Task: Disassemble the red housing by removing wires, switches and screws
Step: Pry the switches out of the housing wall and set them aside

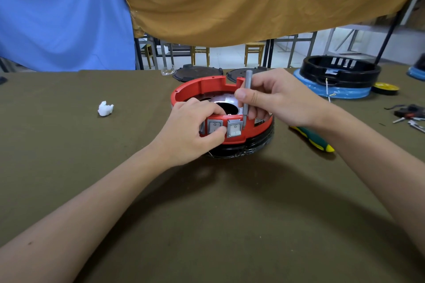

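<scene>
Far left on the bench, covered in brown-green cloth: a small white crumpled wad, well apart from everything else.

Behind, a blue sheet on the left and a tan sheet hanging to its right.

Near the middle, the left hand, fingers curled over the near rim of the red housing, thumb pressed on the front of the left grey switch. Holding on tight there.

Red housing in the middle of the bench, round like a ring, sitting on a black base. Shiny metal plate with a dark hole inside it. Two grey switches in the near wall, side by side (a third one maybe hidden under the left hand, hard to tell). Right grey switch tipped out a little from the wall.

Just right of that, a thin grey tool, standing almost straight up, tip down beside the right grey switch. Pinched by the right hand between thumb and curled fingers.

Behind the housing, two flat dark round lids on the bench.

Right of the right wrist, a green and yellow screwdriver handle lying flat, partly hidden by the arm.

Farther right and back, a black ring housing on a blue base, then a small yellow and black disc.

Far right edge: a few small hand tools, too blurry to name.
</scene>
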`<state>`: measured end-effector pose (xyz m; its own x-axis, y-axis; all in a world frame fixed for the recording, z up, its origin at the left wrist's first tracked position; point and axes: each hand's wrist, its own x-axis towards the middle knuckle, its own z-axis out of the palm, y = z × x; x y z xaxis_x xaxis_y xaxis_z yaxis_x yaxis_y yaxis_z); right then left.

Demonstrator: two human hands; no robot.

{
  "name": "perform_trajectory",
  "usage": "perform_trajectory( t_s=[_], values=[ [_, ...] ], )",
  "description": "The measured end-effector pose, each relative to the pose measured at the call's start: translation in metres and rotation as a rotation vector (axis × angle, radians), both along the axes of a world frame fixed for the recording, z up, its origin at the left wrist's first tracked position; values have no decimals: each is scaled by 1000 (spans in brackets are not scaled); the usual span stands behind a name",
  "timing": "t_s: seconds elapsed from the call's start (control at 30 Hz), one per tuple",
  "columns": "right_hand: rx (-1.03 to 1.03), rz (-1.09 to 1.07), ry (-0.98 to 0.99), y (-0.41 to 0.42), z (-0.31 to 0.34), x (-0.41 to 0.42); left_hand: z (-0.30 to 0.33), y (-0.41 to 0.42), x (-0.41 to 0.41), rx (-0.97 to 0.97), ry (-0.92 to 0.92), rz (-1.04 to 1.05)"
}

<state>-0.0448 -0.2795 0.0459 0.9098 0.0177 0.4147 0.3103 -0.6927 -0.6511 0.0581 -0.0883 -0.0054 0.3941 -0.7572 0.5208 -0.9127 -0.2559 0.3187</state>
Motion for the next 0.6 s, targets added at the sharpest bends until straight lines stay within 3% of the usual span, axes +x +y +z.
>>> perform_trajectory(
  t_s=[0.3,0.6],
  values=[
    [157,149,152,-22,19,-12,0,-1,1,5,-24,15],
    [269,127,216,-22,9,-7,0,-1,1,14,-20,18]
  ],
)
